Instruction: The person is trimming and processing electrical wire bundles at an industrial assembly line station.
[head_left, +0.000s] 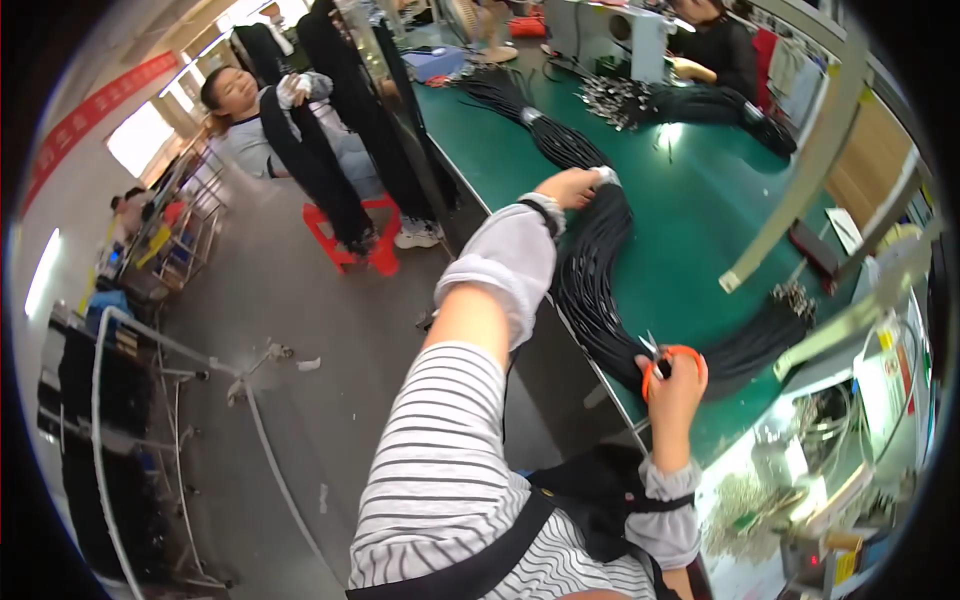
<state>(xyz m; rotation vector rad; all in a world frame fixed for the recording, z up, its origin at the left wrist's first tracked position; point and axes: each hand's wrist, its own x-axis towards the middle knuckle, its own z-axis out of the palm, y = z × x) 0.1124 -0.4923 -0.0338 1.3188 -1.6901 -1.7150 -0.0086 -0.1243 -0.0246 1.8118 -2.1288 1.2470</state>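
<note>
A long bundle of black cables [590, 270] lies in a curve along the near left edge of the green table. My left hand [570, 188], with the arm stretched far forward, is closed round this bundle beside a pale band [604, 177]. Nearer to me, my right hand [678, 392] holds a pair of scissors [688, 352] with orange handles. Their blades are parted and point away to the upper left, close over the bundle. From there the cables bend right and end in a cluster of metal-coloured connectors [795, 302].
Another black cable bundle [690, 103] lies on the green table [690, 225] before a co-worker [715, 50]. Pale metal posts [800, 170] rise at the right. Left of the table, a person sits on a red stool [385, 258] beside hanging black cables [370, 110]. A metal rack [100, 420] stands lower left.
</note>
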